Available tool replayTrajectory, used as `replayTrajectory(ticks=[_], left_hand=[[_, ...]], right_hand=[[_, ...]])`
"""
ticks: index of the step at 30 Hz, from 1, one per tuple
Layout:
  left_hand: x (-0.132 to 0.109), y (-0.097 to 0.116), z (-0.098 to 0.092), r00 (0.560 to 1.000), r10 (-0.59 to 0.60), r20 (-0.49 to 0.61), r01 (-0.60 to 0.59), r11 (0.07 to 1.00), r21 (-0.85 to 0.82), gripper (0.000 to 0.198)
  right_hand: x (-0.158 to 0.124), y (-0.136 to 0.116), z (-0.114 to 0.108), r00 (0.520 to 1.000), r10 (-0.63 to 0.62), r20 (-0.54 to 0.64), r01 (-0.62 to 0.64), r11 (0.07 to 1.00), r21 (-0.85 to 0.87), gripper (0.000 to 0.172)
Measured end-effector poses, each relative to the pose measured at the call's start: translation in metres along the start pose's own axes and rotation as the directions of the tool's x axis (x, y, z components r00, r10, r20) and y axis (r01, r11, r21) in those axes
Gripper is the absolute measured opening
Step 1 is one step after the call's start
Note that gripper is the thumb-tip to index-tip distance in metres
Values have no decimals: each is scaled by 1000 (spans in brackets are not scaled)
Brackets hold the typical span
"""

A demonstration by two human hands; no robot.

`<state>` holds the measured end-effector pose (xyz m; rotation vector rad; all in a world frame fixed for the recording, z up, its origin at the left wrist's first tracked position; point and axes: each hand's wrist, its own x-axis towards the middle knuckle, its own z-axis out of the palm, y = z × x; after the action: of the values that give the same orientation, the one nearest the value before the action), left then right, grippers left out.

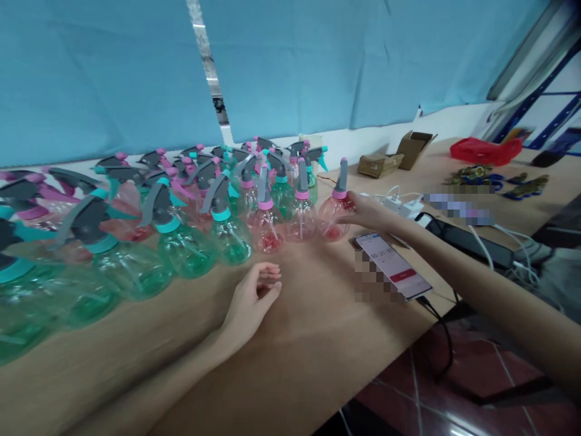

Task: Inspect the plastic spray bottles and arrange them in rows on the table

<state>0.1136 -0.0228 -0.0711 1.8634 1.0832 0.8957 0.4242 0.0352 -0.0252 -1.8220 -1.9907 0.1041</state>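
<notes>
Reaching right hand: stretched out over the table, fingers wrapped on the right flank of the pink see-through plastic spray bottle, grasping its round belly.
Held pink bottle: upright on the light brown wooden table, at the right end of a row, touching the fingertips.
Idle left hand: empty, fingers loosely curled, resting on the wood nearer the person than the pink bottle and to its left, well apart from it.
Flat white-screened smartphone: near the pink bottle, on its right, towards the person.
Massed green and pink spray bottles: standing left of the pink bottle, the nearest just beside it.
Open brown cardboard box: beyond the pink bottle, to its right.
</notes>
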Motion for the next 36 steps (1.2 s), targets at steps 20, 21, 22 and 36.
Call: replayTrajectory(ticks=[20, 21, 22, 36], left_hand=[[-2, -2, -1, 1000, 2, -2, -2, 1000, 4, 15], [-4, -2, -3, 1000, 7, 0, -7, 1000, 4, 16], [-7, -2, -6, 1000, 11, 2, -11, 1000, 7, 16], [-97, -31, -132, 979, -78, -186, 108, 982, 154, 16]], right_hand=[[-18, -8, 8, 996, 39, -81, -29, 992, 125, 70], [-28, -11, 10, 992, 49, -114, -35, 991, 127, 72], [-39, -15, 13, 986, 68, -151, -49, 991, 125, 75], [-66, -214, 75, 923, -385, -8, 363, 862, 353, 54]])
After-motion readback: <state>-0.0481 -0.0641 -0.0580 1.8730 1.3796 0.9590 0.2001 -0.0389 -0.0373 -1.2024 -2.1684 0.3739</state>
